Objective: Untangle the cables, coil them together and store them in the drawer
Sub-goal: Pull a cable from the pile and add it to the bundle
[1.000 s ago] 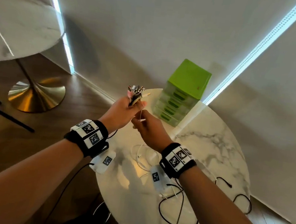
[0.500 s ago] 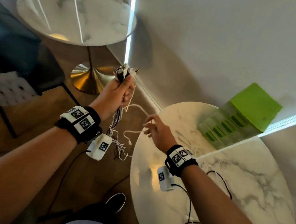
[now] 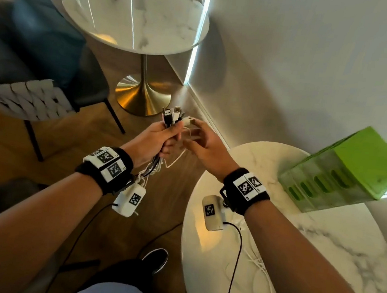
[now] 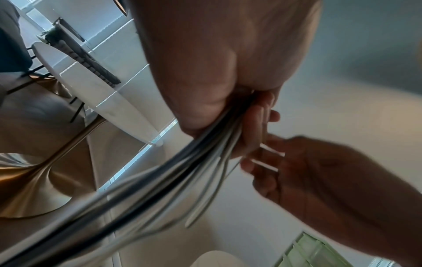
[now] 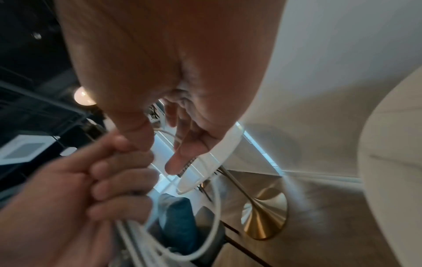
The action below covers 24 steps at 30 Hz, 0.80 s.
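Observation:
My left hand (image 3: 161, 134) grips a bundle of black and white cables (image 3: 172, 118) upright off the table's left side. USB plugs stick out above the fist. The strands hang below it (image 4: 182, 168) toward my left wrist. My right hand (image 3: 201, 139) sits right beside the fist, its fingers curled round a loop of white cable (image 5: 215, 207) that runs into the bundle. The right thumb touches the left hand's knuckles (image 5: 109, 180). The green drawer unit (image 3: 353, 163) stands with its drawers closed at the far right of the marble table (image 3: 319, 255).
A thin white cable (image 3: 263, 268) lies loose on the near part of the table. A second round marble table (image 3: 135, 11) on a brass foot stands ahead. A dark chair (image 3: 43, 42) is at the left. A wall runs along the right.
My right hand has come from above the table edge over to the left fist, bringing white cable with it. The left hand keeps its grip. The view has swung left.

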Tool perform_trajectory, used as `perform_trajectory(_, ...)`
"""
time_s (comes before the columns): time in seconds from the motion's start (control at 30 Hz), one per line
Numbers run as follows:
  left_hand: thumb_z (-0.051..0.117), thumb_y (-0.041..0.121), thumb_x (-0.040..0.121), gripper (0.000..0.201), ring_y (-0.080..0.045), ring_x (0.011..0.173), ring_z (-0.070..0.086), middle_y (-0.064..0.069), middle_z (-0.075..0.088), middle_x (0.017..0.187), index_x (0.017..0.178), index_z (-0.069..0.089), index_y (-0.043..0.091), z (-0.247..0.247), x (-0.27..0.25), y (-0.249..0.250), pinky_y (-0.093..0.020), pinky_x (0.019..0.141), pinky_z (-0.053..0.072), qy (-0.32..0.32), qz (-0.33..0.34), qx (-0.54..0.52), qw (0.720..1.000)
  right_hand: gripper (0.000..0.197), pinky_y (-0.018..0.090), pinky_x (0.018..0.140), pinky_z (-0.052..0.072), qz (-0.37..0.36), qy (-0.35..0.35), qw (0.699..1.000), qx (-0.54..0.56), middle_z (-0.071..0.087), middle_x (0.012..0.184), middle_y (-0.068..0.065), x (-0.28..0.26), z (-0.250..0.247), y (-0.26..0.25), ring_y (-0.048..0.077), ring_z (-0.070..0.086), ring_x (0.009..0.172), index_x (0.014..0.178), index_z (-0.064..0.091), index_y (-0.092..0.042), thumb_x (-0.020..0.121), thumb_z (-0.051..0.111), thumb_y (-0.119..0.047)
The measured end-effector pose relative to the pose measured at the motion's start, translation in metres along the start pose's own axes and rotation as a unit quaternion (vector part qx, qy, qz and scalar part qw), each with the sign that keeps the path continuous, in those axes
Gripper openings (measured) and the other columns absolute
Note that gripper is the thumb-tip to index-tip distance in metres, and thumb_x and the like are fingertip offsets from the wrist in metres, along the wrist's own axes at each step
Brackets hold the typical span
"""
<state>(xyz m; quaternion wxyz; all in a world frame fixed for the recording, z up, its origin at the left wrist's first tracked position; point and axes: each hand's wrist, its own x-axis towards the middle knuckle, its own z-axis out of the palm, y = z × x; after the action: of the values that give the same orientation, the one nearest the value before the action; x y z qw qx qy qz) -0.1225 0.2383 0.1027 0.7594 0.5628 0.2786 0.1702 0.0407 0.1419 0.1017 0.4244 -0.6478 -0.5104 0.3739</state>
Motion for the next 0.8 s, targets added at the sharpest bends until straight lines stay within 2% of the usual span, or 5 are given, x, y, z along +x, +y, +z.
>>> perform_trajectory(0.1,0.044,0.04,0.106,0.035,-0.011,0.056,0.041,0.006,0.042,0.062,0.084,0.054,0.015,-0.001,0.006,0.001,-0.024,0.055,0.038,0.06,0.02,-0.015,0.998,0.02,0.036,0.083,0.055,0.007,0.041,0.998,0.045,0.063,0.093,-0.001,-0.005,0.007,-0.015,0.014,0.062,0.085,0.115,0.062,-0.015,0.103,0.054,-0.029)
perform_trajectory(0.3,0.042,0.042,0.107,0.034,-0.015,0.064,0.06,0.005,0.046,0.061,0.087,0.051,0.016,-0.01,0.02,0.009,-0.035,0.074,0.058,0.154,0.066,-0.01,0.986,0.042,0.033,0.064,0.034,0.033,0.038,0.998,-0.039,0.041,0.066,-0.002,-0.03,0.005,0.009,0.012,0.038,0.062,0.071,0.047,-0.01,0.103,0.054,-0.038)
perform_trajectory(0.47,0.041,0.04,0.107,0.035,-0.02,0.069,0.065,0.005,0.046,0.06,0.084,0.05,0.015,-0.011,0.022,0.014,-0.05,0.094,0.056,0.096,0.055,0.001,0.994,0.029,0.055,0.106,0.028,0.223,-0.103,0.92,-0.306,0.068,0.106,-0.019,-0.047,0.011,0.048,0.013,0.059,0.108,0.102,0.051,-0.033,0.087,0.066,-0.053)
perform_trajectory(0.7,0.033,0.052,0.104,0.042,-0.02,0.129,0.054,-0.006,0.064,0.134,0.104,0.074,0.04,0.023,0.011,0.01,-0.035,0.107,0.036,-0.035,0.044,0.15,0.987,0.059,0.01,0.087,0.048,0.074,-0.066,0.993,-0.059,0.056,0.131,-0.001,-0.02,0.034,-0.005,-0.008,0.06,0.105,0.145,0.037,-0.009,0.096,0.067,-0.02)
perform_trajectory(0.8,0.034,0.045,0.106,0.044,-0.004,0.126,0.05,0.001,0.056,0.139,0.128,0.067,0.028,0.024,0.013,0.019,-0.035,0.112,0.041,-0.05,0.056,0.216,0.973,0.044,0.028,0.098,0.052,0.054,0.021,0.997,0.043,0.058,0.135,0.008,-0.018,0.046,-0.008,0.012,0.061,0.118,0.146,0.04,-0.01,0.104,0.048,-0.014)
